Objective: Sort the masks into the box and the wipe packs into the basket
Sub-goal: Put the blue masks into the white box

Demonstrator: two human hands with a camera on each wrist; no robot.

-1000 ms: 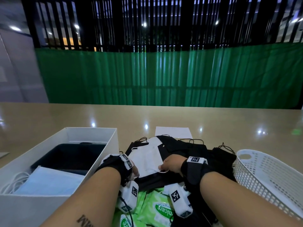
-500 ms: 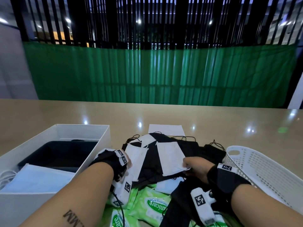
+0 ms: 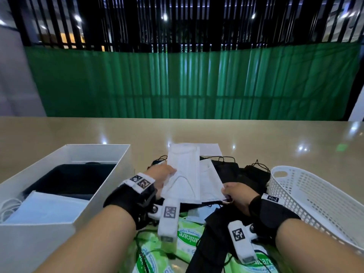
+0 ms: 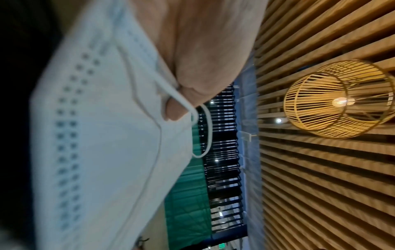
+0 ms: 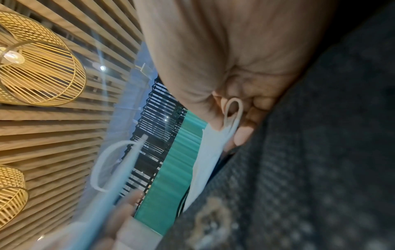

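My left hand (image 3: 167,173) grips a white mask (image 3: 184,170) by its left edge and holds it tilted up above the pile. In the left wrist view that mask (image 4: 96,135) fills the frame under my fingers (image 4: 192,50). My right hand (image 3: 226,193) pinches a second white mask (image 3: 209,180) at its near corner; the right wrist view shows the fingers (image 5: 241,135) closed on this mask (image 5: 210,152) and its ear loop. Black masks (image 3: 240,174) lie heaped beneath. Green wipe packs (image 3: 187,239) lie nearest me, partly under my wrists.
The white box (image 3: 118,166) stands at the left, holding a blue mask (image 3: 45,205) and dark masks (image 3: 69,180). The white mesh basket (image 3: 315,194) sits at the right. A white sheet (image 3: 209,149) lies behind the pile on the tan table (image 3: 275,144).
My left hand has lifted its white mask up off the pile. My right hand has drawn the second white mask up beside it, nearer the first.
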